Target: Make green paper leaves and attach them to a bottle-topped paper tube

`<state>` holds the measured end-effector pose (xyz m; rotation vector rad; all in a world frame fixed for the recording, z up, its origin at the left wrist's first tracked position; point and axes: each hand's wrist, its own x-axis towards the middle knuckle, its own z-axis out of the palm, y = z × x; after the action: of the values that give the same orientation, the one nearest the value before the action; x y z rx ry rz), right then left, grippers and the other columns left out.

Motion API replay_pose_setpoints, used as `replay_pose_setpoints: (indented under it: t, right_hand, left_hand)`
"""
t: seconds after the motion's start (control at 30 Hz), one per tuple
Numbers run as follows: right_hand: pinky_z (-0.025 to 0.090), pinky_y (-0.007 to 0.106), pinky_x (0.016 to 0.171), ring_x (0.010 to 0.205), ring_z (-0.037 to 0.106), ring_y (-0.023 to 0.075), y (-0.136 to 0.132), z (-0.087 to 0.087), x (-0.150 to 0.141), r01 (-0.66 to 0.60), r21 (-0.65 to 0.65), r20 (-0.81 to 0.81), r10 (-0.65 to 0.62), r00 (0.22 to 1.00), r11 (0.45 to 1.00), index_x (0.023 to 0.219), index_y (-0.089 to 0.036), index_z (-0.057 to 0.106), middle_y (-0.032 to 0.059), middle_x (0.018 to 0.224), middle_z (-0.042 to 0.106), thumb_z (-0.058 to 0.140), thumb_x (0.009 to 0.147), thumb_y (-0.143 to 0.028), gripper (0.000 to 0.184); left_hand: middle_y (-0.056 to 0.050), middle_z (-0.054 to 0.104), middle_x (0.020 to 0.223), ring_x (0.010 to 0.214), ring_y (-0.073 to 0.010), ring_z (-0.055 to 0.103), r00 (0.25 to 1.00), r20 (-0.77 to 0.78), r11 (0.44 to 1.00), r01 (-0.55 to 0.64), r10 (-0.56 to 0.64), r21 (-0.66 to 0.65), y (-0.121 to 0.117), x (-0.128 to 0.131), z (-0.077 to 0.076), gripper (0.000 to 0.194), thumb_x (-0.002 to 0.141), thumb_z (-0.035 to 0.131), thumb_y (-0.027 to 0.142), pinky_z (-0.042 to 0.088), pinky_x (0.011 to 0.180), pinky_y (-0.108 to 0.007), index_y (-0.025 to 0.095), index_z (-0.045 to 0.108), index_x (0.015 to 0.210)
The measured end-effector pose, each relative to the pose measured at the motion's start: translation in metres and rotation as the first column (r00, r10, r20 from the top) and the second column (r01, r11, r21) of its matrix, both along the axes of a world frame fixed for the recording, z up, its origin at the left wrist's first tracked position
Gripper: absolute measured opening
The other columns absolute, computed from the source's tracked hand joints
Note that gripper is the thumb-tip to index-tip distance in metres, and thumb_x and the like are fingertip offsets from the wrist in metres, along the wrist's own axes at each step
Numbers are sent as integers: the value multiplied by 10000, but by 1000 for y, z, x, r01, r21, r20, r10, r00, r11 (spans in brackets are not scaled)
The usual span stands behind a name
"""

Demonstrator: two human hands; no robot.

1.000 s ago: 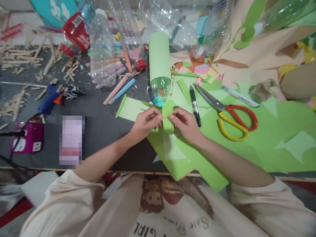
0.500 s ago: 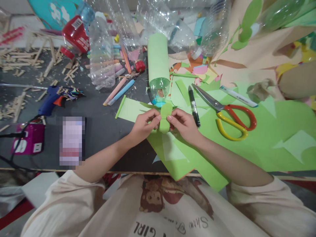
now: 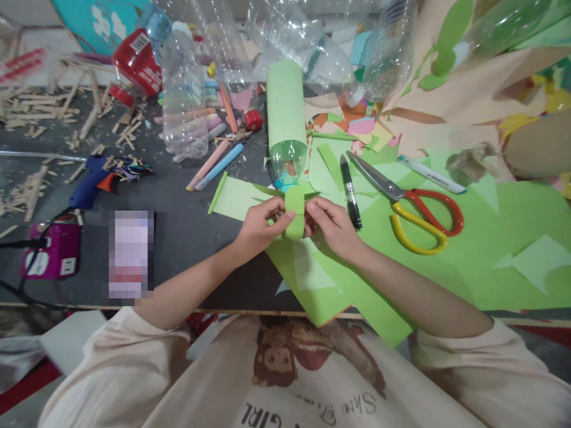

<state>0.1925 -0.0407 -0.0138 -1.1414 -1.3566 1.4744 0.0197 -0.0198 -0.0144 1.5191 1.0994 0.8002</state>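
Observation:
A green paper cutout with rounded ends and a crease across it stands between my hands. My left hand pinches its left edge, thumb on the front. Against the right edge, my right hand has its thumb and index finger closed together; what they grip, if anything, is hidden. Just beyond lies a clear green bottle wrapped in pale green paper, its blue-ringed neck towards me. Dark green leaf-like paper tips show behind the cutout. A pale green strip with a rolled end lies left.
Right of my hands are a black marker, scissors with red and yellow handles, a white pen and green sheets. On the left are a blue glue gun, a phone, a purple box and clear bottles.
The cutout has shifted slightly left and turned a little. My right thumb has come off its front face to the right edge. My left hand keeps its pinch.

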Motion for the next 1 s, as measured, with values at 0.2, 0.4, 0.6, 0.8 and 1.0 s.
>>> replay_pose_setpoints:
  t: [0.2, 0.4, 0.6, 0.8, 1.0]
  right_hand:
    - [397, 257, 502, 517, 482, 110, 1, 2, -2, -41, -49, 9, 42, 999, 998, 733, -222, 495, -55, 570, 485, 625, 809, -652, 456]
    - [401, 262, 508, 511, 498, 113, 1, 1, -1, -43, -48, 29, 45, 999, 998, 733, -227, 480, -58, 569, 486, 620, 843, -588, 403]
    - [406, 257, 500, 490, 515, 114, 0, 1, 0, -44, -32, 29, 45, 999, 999, 702, -223, 477, -59, 540, 498, 603, 844, -615, 435]
    - [384, 253, 478, 472, 492, 111, 0, 0, 0, -32, -50, 14, 33, 999, 998, 698, -228, 471, -67, 517, 481, 611, 831, -625, 442]
    - [340, 259, 487, 492, 420, 102, 1, 1, -1, -35, -27, 57, 37, 998, 999, 671, -229, 444, -65, 546, 442, 644, 813, -602, 447]
  left_hand:
    - [54, 422, 552, 527, -86, 409, 1000, -16, 1000, 9, -9, 21, 0, -1, -1, 328, 829, 592, 406, 329, 522, -224, 199, 438, 627]
    - [43, 441, 562, 545, -99, 427, 1000, -2, 1000, 20, -20, 16, 0, -1, -1, 370, 842, 600, 465, 340, 523, -230, 200, 439, 641]
    - [43, 445, 571, 548, -97, 428, 999, -16, 999, 37, -37, 0, 0, -1, 0, 355, 849, 587, 469, 322, 508, -223, 196, 465, 658]
    - [49, 417, 554, 527, -94, 408, 999, -29, 999, 36, -37, -19, 0, 0, 1, 337, 842, 560, 424, 315, 509, -224, 205, 414, 632]
    - [44, 426, 552, 525, -93, 409, 998, -52, 999, 39, -41, -32, -1, 0, 2, 322, 832, 558, 415, 319, 501, -216, 203, 428, 627]
